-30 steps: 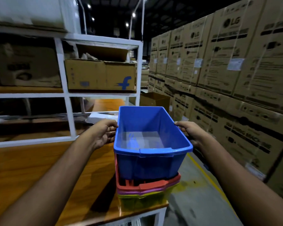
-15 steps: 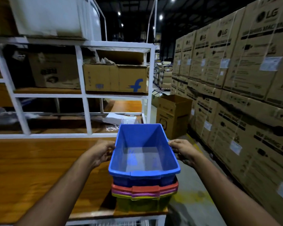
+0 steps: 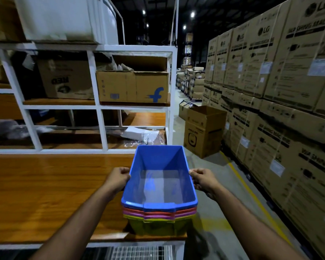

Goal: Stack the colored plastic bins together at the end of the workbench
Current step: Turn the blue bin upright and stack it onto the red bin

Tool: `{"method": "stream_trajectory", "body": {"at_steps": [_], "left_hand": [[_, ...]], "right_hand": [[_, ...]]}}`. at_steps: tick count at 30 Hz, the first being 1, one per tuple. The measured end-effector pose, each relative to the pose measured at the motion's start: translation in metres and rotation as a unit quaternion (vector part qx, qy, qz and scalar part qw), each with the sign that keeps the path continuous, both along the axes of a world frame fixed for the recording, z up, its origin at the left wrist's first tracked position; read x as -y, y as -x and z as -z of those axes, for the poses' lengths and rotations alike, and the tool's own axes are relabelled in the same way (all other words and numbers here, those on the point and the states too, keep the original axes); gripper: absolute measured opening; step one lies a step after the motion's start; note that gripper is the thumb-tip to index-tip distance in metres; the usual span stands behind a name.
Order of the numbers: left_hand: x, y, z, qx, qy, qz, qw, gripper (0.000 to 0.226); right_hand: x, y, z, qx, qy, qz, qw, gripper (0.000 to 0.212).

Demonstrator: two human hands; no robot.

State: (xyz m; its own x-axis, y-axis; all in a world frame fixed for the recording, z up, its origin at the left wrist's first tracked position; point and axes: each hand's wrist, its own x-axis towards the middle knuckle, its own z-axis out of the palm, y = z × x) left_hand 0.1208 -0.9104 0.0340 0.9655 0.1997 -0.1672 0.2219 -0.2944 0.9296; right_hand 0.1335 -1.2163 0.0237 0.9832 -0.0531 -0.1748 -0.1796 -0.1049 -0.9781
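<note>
Warehouse aisle, dim, with a wooden workbench (image 3: pixel 36 194) running along its left side. At the bench's right end sits the blue bin (image 3: pixel 159 184), nested on top of a red bin (image 3: pixel 131 210), a pink bin (image 3: pixel 132 214) and a yellow-green bin (image 3: pixel 158 227); only the rims of the red and pink ones show, close under the blue rim, and the yellow-green one rests on the benchtop at the bottom. The blue bin is empty and its long axis runs away from the person. The left hand (image 3: pixel 118 178) is curled around the bin's left rim, fingers closed on the edge; the right hand (image 3: pixel 202 178) grips the right rim the same way. Behind the bench stands a white shelf frame (image 3: pixel 98 102) holding a cardboard box (image 3: pixel 133 87) with a blue "f" mark. An open carton (image 3: pixel 203 132) stands on the floor beyond the bench end. Stacked LG boxes (image 3: pixel 280 76) wall the aisle's right side.
</note>
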Motion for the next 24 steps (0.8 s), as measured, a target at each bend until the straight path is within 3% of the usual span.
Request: {"method": "stream_trajectory", "body": {"at_steps": [5,8,13,17,24], "left_hand": [[-0.005,0.01,0.007,0.012,-0.006,-0.029,0.999,0.035],[-0.019,0.018,0.012,0.035,-0.032,-0.039,0.998,0.037],[-0.05,0.044,0.016,0.081,-0.126,-0.035,0.988,0.039],[-0.082,0.073,0.004,0.096,-0.195,-0.019,0.976,0.046],[-0.209,0.124,0.002,0.103,-0.346,-0.052,0.931,0.052]], "right_hand": [[0.0,0.004,0.002,0.028,0.047,0.0,0.998,0.026],[0.001,0.003,-0.003,0.103,0.159,0.032,0.981,0.023],[-0.028,0.013,-0.026,0.228,0.39,0.004,0.892,0.038],[-0.089,0.023,-0.052,0.31,0.45,-0.09,0.832,0.049],[-0.252,0.033,-0.056,0.35,0.537,-0.219,0.736,0.061]]}}
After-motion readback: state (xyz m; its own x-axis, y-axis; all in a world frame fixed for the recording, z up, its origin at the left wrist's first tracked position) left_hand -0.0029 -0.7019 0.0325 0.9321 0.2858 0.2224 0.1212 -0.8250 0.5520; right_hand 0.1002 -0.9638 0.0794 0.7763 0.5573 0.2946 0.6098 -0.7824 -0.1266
